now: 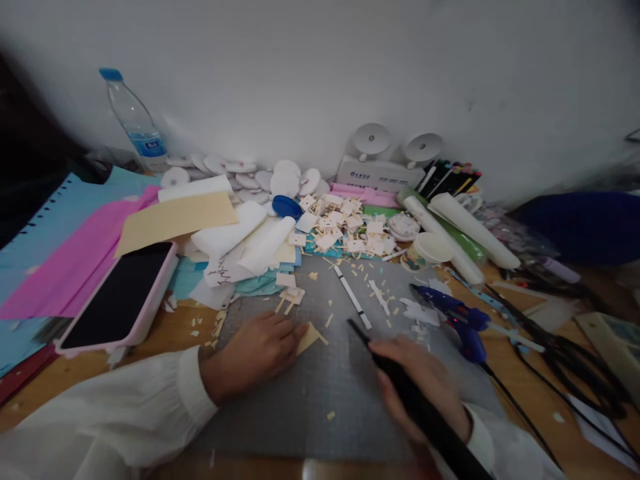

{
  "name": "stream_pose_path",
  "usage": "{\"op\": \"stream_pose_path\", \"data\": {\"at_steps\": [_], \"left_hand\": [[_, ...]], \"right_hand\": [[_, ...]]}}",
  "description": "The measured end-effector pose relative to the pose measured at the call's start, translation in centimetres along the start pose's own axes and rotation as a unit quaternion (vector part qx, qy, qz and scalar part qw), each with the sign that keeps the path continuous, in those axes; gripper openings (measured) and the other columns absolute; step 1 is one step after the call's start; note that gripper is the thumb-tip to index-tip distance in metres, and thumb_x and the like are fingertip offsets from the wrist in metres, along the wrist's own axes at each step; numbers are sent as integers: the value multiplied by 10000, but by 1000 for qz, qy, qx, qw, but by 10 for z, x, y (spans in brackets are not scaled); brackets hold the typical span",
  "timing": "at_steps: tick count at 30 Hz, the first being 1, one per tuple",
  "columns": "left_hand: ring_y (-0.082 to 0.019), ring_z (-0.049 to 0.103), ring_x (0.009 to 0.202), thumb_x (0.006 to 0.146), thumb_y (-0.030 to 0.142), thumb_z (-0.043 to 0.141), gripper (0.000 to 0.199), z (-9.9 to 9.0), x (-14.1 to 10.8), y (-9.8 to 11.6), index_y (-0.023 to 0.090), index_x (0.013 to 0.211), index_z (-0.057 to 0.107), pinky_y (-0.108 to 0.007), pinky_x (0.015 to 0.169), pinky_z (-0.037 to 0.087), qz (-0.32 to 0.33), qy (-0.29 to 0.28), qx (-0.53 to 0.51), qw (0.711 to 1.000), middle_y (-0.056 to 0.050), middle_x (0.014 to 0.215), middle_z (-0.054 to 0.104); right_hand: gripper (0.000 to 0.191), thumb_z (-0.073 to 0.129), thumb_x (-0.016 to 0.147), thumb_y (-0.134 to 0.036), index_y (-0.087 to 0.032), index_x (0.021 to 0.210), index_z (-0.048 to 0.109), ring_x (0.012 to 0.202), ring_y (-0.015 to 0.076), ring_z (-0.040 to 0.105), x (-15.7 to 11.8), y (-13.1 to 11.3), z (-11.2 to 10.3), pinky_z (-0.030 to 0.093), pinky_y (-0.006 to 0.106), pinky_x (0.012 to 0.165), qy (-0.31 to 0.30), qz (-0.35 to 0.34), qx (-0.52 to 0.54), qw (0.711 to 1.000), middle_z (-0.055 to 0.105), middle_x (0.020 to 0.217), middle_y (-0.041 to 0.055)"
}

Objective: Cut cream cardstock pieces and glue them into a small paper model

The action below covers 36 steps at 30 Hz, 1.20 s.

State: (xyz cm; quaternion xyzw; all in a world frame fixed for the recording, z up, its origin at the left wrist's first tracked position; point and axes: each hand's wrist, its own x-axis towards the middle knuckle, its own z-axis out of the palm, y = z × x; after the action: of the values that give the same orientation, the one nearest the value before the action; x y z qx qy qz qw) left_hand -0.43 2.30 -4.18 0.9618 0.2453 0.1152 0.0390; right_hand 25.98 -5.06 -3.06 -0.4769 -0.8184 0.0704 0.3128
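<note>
My left hand [265, 345] rests on the grey cutting mat [295, 413], fingers curled together with the tips at a small piece of beige paper [309, 339]. In my right hand [425, 373] is a long black tool [407, 390] with a thin, dark tip pointing up and left over the mat; blur hides its exact kind. Between and beyond the hands lies a white pen [353, 297] with dark bands. Small cut paper figures with faces [295, 293] lie just past my left hand, and a heap of similar figures [335, 223] is farther back.
A blue glue gun [455, 317] with its cord and black-handled scissors [575, 360] lie at right. A paper cup [425, 250] and white rolls [445, 240] stand behind. At left are a phone [123, 297], coloured paper [75, 267] and a bottle [133, 120]. Paper scraps litter the mat.
</note>
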Motion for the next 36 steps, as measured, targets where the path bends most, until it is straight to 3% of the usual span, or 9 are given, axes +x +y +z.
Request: {"op": "stream_pose_path", "data": {"at_steps": [3,6,10,14,17,21,27,32,36], "left_hand": [[-170,596,693,941,194,424,288,-3,-3,-2,144,1167,595,-271,629,459,-15,51,-80,995,-42,733,622],[-137,573,651,941,176,424,304,-10,-4,-8,188,1189,599,-229,587,438,-63,132,-179,973,-24,721,612],[-151,613,819,938,187,445,292,-21,-4,-24,168,1177,610,-269,723,484,-185,266,-260,910,-71,946,680],[-199,586,1020,927,274,483,293,-22,-6,-38,150,1158,614,-335,860,477,-267,310,-338,847,-103,1143,641],[-207,593,1006,909,334,516,312,-15,-6,-42,156,1148,609,-337,862,479,-291,287,-437,801,-95,1123,640],[-213,599,1010,867,359,590,291,-2,-4,-44,187,1100,615,-310,877,471,-296,286,-568,713,-68,1072,649],[-180,642,887,774,311,713,269,5,2,-46,208,1005,623,-298,834,503,-285,305,-718,556,-13,973,650],[-168,635,894,740,303,740,282,0,4,-46,186,968,624,-329,909,485,-280,322,-725,540,-13,944,647],[-156,626,867,743,316,733,263,2,4,-46,190,947,624,-332,899,488,-284,330,-710,553,-3,923,633]], "right_hand": [[336,483,829,-178,-216,1162,498,764,226,617,13,25,-8,521,335,646,9,17,-121,992,608,834,64],[380,486,828,-104,-181,1198,522,814,233,601,31,48,-10,517,338,686,-90,17,-222,971,601,886,90],[478,444,801,13,-185,1223,549,888,234,582,51,66,-4,501,331,722,-178,8,-291,940,597,978,120],[596,407,757,86,-215,1252,544,867,206,592,63,71,-6,496,326,748,-207,-16,-291,934,604,1010,105],[689,391,673,127,-193,1269,524,947,234,573,70,63,-17,487,364,789,-199,-25,-267,943,583,1076,123],[515,407,711,85,-144,1143,568,988,234,537,83,30,-22,457,386,867,-134,-38,-144,980,562,1060,129],[160,568,847,-184,-179,1004,597,956,229,549,104,-8,35,448,375,858,-132,-9,-28,991,593,972,88],[84,640,818,-231,-171,865,604,868,226,553,118,-6,79,444,354,772,-128,16,-28,991,589,870,66],[66,638,804,-147,-169,791,578,825,196,555,121,-6,73,430,318,742,-134,13,-9,991,587,827,44]]}}
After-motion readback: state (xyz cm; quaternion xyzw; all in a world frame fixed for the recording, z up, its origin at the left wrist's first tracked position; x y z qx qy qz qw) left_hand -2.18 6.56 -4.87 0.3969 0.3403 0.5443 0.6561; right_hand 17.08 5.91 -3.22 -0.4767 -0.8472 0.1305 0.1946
